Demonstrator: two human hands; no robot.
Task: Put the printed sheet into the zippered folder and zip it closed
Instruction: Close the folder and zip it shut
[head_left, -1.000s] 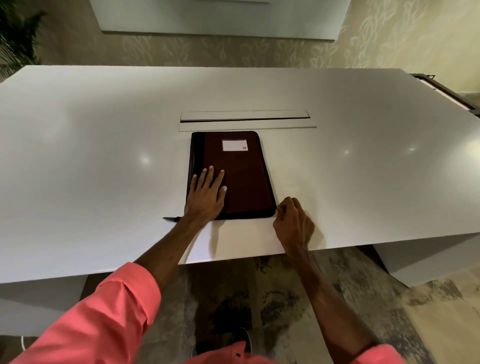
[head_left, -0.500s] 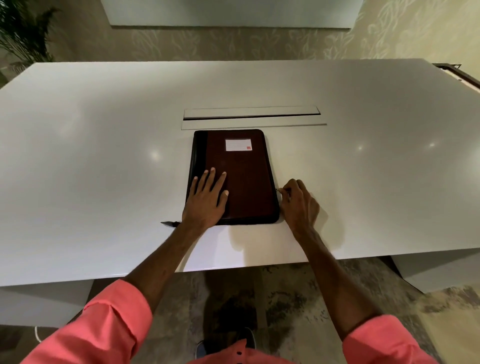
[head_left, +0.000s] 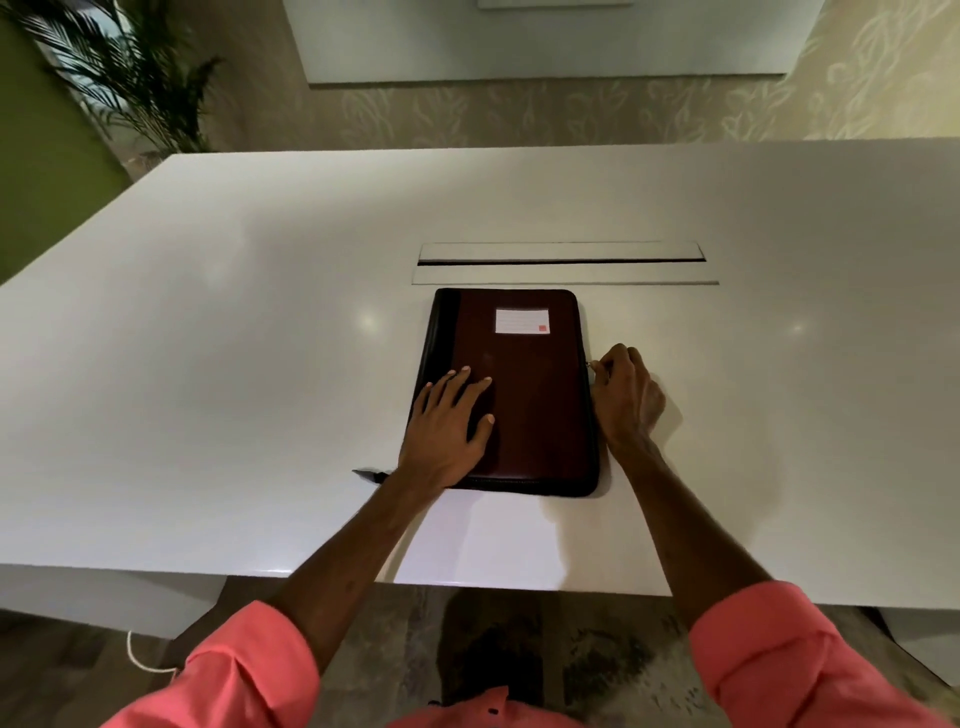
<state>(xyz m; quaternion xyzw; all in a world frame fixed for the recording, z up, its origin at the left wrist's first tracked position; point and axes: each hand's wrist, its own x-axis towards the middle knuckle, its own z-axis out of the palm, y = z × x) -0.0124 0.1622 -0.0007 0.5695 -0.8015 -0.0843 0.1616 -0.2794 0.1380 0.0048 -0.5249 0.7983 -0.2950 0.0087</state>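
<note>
**A:** Where is the zippered folder (head_left: 519, 395) now?

**B:** It lies flat and closed on the white table (head_left: 208, 364), in the middle, just in front of the cable slot (head_left: 561, 262) at 12 o'clock. I see no printed sheet outside, so I judge it is already inside.

**A:** And my 2 hands?

**B:** The left hand (head_left: 447, 426) is spread flat, fingers released, and presses the cover near the 7 o'clock corner. The right hand (head_left: 626, 395) is at the 3 o'clock edge, fingers pinched together on something small and shiny. I think it is the zipper pull (head_left: 589, 365), but it is too small to be sure.

**A:** How will the folder handle?

**B:** I judge it fairly stiff and light, with a smooth cover that may slide on this glossy table. So keep the flat palm on it, take only the pull, and draw along the edge toward 12 o'clock. The far corner may need a slower pull.
</note>
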